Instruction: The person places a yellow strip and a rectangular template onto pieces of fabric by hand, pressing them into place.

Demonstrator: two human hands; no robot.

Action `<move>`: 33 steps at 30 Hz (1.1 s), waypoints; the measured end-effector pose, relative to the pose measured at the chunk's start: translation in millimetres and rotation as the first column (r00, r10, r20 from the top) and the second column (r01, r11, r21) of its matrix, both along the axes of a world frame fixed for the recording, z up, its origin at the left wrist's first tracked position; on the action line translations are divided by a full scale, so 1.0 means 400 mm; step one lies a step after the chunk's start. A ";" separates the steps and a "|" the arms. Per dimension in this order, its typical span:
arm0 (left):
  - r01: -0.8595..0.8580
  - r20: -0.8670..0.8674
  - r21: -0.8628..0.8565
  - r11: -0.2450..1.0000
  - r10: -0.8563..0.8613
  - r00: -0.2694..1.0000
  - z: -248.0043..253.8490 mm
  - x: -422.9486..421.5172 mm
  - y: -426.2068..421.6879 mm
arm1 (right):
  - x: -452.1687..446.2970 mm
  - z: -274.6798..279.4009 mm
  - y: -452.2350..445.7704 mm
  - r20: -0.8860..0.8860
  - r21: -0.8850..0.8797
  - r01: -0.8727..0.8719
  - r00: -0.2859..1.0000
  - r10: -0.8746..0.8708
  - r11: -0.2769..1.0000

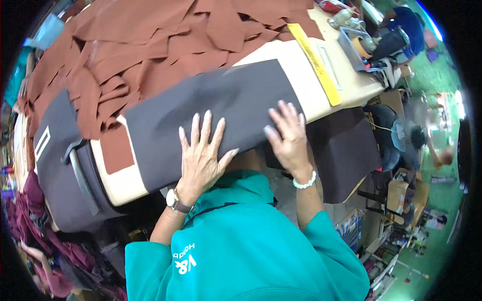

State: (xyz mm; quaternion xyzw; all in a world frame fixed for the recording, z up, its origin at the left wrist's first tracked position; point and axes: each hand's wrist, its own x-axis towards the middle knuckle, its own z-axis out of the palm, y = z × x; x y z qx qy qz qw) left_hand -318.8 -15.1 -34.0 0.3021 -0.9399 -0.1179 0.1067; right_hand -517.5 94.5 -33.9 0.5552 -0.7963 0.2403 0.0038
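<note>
A dark grey sheet of fabric or leather (221, 100) lies across the cream tabletop in front of me. My left hand (198, 155) rests flat on its near part, fingers spread, with a watch on the wrist. At the sheet's right end is my right hand (291, 140), a pale bracelet at its wrist. Its fingers are stretched out over the sheet's edge and hold nothing; whether they press on it I cannot tell. A small reddish-brown piece (116, 150) lies just left of the sheet.
Reddish-brown cut pieces (150, 40) are heaped at the back. A yellow ruler (316, 65) lies on the right, near a grey basket (354, 47) of items. Dark material (341, 155) hangs at the right. On the left stands a dark-covered surface (60, 175) with a curved handle-like bar (83, 180).
</note>
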 end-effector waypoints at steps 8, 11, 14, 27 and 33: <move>-0.074 0.040 0.002 0.997 0.074 0.996 0.001 0.017 0.061 | -0.445 -0.046 -0.032 -0.316 -0.189 0.611 0.703 -0.637 0.769; -0.080 0.029 -0.005 0.997 0.080 0.996 -0.004 0.025 0.074 | -0.467 -0.050 -0.039 -0.255 -0.091 0.674 0.696 -0.672 0.733; -0.083 0.074 -0.017 0.996 0.084 0.994 -0.003 0.021 0.077 | -0.478 -0.062 -0.038 -0.162 -0.206 0.667 0.699 -0.697 0.716; -0.073 0.077 -0.040 0.996 0.076 0.994 -0.006 0.021 0.078 | -0.589 -0.020 -0.068 -0.018 -0.306 0.638 0.738 -0.674 0.707; -0.063 0.060 -0.066 0.996 0.067 0.996 -0.011 0.021 0.075 | -0.454 -0.016 0.002 -0.254 -0.201 0.645 0.692 -0.675 0.737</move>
